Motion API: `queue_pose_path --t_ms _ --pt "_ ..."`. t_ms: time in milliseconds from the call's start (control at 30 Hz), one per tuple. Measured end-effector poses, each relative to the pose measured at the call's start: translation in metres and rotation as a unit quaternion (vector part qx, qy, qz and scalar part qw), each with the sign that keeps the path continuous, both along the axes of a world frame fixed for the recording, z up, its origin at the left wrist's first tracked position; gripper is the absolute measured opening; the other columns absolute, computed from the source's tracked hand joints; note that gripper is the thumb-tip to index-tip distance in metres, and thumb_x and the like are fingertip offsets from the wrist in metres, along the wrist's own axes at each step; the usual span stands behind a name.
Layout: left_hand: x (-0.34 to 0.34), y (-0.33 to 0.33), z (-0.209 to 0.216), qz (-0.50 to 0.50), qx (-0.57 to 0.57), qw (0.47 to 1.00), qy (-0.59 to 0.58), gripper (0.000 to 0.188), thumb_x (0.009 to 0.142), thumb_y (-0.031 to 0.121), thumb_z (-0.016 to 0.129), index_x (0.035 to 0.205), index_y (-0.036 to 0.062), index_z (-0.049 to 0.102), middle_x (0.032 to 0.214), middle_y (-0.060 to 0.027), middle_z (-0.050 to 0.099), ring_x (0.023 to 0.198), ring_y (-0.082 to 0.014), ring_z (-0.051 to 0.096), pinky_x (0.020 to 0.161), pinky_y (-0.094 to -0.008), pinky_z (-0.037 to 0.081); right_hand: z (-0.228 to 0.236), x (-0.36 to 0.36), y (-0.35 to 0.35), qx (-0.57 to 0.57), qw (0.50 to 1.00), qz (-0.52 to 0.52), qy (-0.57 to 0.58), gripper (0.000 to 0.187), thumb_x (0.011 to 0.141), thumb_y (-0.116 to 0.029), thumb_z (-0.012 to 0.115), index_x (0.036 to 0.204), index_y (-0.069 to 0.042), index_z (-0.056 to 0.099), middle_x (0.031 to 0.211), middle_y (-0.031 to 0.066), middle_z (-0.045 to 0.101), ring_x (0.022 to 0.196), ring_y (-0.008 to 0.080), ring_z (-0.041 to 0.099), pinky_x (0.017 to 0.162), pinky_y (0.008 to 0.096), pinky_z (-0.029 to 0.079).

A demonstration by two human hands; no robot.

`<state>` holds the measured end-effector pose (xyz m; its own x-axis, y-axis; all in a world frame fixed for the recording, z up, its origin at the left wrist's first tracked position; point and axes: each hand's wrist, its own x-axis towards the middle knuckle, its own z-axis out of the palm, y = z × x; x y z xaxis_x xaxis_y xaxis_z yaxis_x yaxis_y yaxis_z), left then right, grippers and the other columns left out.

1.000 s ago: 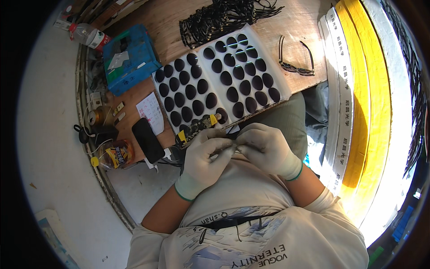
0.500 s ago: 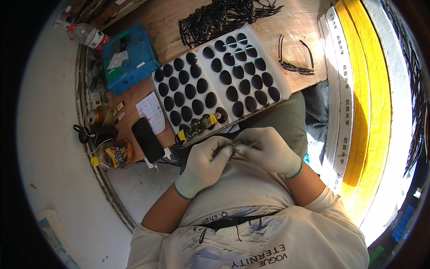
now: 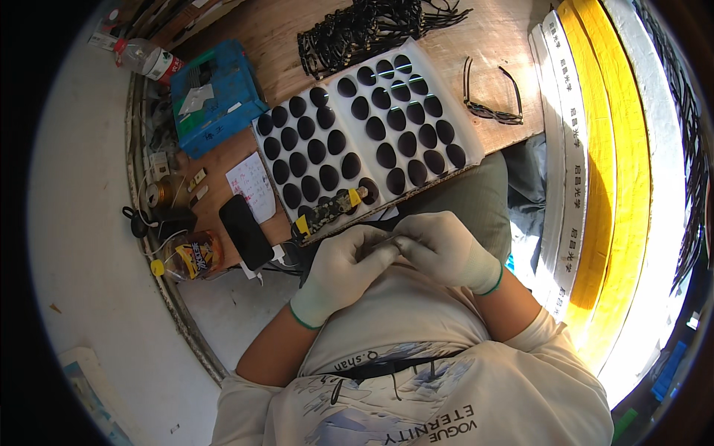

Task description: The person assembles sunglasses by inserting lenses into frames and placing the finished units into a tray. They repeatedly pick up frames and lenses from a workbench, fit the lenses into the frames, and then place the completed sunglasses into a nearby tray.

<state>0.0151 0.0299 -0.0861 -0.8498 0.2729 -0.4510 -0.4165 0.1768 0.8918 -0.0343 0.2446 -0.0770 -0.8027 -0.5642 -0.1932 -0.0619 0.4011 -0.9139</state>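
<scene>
My left hand and my right hand, both in white gloves with green cuffs, meet in front of my belly. Their thumbs and fingertips are pressed together. Whatever they hold is covered by the gloves and too small to make out. Just beyond my hands lies a white tray with rows of dark sunglass lenses. Across its near edge rests a camouflage-patterned tool with yellow bands at both ends.
A heap of dark glasses frames lies at the back, one pair of glasses right of the tray. To the left are a blue box, a phone, a paper note and a drink bottle. White and yellow stacks stand right.
My hands have drawn closer together and the fingertips are now more hidden between the gloves. The tray and the things around it have stayed in place.
</scene>
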Motion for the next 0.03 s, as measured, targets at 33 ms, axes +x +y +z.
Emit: queue_pose_path --t_ms 33 --pt "0.0005 0.0002 -0.0053 -0.010 -0.028 1.000 -0.002 0.027 0.102 0.012 0.062 0.125 -0.0002 0.067 0.109 -0.0091 0.074 0.095 -0.0084 0.064 0.088 -0.0226 0.052 -0.0031 0.0009 -0.0001 -0.008 1.000 0.005 0.014 0.016 0.090 -0.014 0.063 0.095 -0.001 0.071 0.081 0.0229 0.069 0.077 0.0400 0.069 0.071 0.0445 0.056"
